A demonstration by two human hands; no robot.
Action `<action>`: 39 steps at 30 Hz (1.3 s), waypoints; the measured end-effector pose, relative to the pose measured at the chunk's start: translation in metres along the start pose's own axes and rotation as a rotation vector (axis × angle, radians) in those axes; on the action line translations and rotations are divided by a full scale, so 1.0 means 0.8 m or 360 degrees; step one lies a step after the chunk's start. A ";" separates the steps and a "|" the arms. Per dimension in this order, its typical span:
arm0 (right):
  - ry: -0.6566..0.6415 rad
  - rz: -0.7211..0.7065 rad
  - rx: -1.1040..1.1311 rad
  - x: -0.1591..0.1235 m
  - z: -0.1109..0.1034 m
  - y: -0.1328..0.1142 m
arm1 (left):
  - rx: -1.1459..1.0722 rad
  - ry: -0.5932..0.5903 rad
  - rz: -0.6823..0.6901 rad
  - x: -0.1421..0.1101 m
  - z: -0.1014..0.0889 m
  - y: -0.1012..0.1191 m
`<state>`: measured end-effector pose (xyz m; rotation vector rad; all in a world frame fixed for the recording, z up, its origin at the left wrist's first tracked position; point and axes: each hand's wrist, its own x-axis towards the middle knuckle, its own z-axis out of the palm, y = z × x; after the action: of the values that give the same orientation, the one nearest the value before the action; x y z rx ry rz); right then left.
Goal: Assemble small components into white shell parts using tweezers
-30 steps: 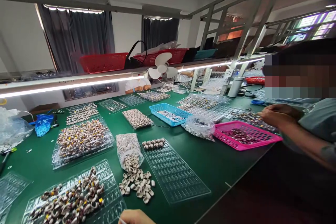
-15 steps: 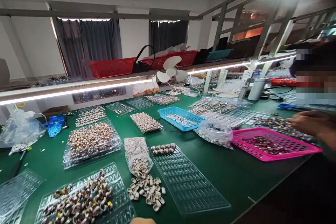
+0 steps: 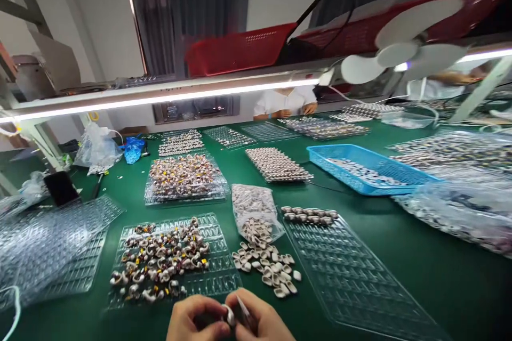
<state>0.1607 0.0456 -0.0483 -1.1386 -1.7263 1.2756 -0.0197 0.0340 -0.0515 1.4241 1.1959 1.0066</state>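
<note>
Pinched between thumb and fingertips of the left hand [image 3: 194, 319], low in the view over the green surface [image 3: 400, 245]: a small rounded piece [image 3: 229, 317], off-white to pale grey, smooth and curved on its outer side, with a bright gloss along the bulge and darker shading close to the fingers. Too small and too much covered by fingertips to tell its inner side. Gripped in the right hand [image 3: 264, 319], fingers curled in: a slim pointed tool [image 3: 242, 306], light and metallic-looking, narrow end upward, just beside the small piece; impossible to tell whether touching it. Beyond the left hand, a clear ribbed tray [image 3: 222, 256] with scattered curled pieces [image 3: 164, 275], off-white and dark brown, flecked with yellow. Beyond the right hand, a spill of loose pale shells [image 3: 269, 270], hollow, some open side up, some back side up, before the mouth of a clear plastic bag [image 3: 252, 200] full of more. To the right of these, a long slotted tray [image 3: 352, 272] with two filled rows at its far end. Farther back, a light-blue basket [image 3: 376, 189] with small white bits inside.
</note>
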 end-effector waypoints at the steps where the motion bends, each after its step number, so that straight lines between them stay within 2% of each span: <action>1: -0.0029 0.0034 0.0060 -0.002 -0.001 -0.005 | 0.0056 0.0038 0.0030 -0.002 -0.001 0.007; 6: -0.0067 0.0181 0.0154 -0.003 -0.012 -0.023 | 0.0208 0.0021 0.0089 -0.007 -0.001 0.044; 11: -0.0185 0.0322 0.0344 0.004 -0.023 -0.032 | 0.0506 -0.0094 0.0306 -0.002 -0.005 0.059; 16: -0.0349 0.0484 0.0600 0.010 -0.035 -0.049 | 0.0755 -0.0173 0.0697 -0.001 -0.010 0.070; 20: -0.0452 0.0657 0.0818 0.012 -0.037 -0.053 | 0.0917 -0.0101 0.1085 0.003 -0.013 0.070; 24: -0.0523 0.0810 0.1066 0.012 -0.033 -0.047 | 0.0951 -0.0118 0.1292 0.003 -0.014 0.064; 32: -0.0436 0.0961 0.1353 -0.001 -0.024 -0.054 | 0.0647 -0.0012 0.1214 -0.013 -0.005 0.049; 39: -0.0378 0.1012 0.1451 -0.006 -0.025 -0.055 | 0.0602 0.0086 0.1155 -0.022 -0.002 0.042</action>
<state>0.1702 0.0427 -0.0008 -0.9888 -0.6929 2.3201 -0.0183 0.0160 -0.0185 2.2312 0.9423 1.3494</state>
